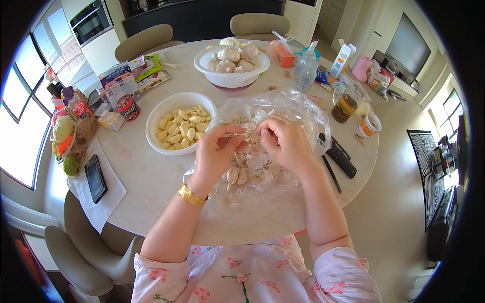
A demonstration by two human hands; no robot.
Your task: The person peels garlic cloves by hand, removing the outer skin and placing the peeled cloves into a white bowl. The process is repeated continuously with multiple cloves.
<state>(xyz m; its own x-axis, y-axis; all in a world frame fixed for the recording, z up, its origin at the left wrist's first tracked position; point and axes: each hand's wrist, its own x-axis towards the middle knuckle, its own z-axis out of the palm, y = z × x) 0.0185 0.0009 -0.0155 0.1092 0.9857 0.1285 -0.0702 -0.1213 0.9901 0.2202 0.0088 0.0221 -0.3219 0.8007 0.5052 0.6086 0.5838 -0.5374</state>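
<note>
My left hand (223, 143), with a gold bracelet (192, 194) at its wrist, pinches a small garlic clove (245, 135) between thumb and fingertips. Just to the right, my right hand (285, 142) has its thumb and fingers curled close together; whether they pinch any skin cannot be seen. Both hands are above a clear plastic bag (303, 110) strewn with papery garlic skins (261, 163). A partly opened garlic head (235, 175) lies on the bag below my left hand. Left of the hands, a white bowl (150, 130) holds many peeled cloves (183, 127).
Whole garlic heads (229, 57) fill another white bowl (206, 74) at the back. A remote control (341, 155), a glass pitcher (346, 106) and a paper tub (369, 125) stand or lie at right. A phone (95, 178) rests on paper at left, beyond it an M&M's tub (127, 107).
</note>
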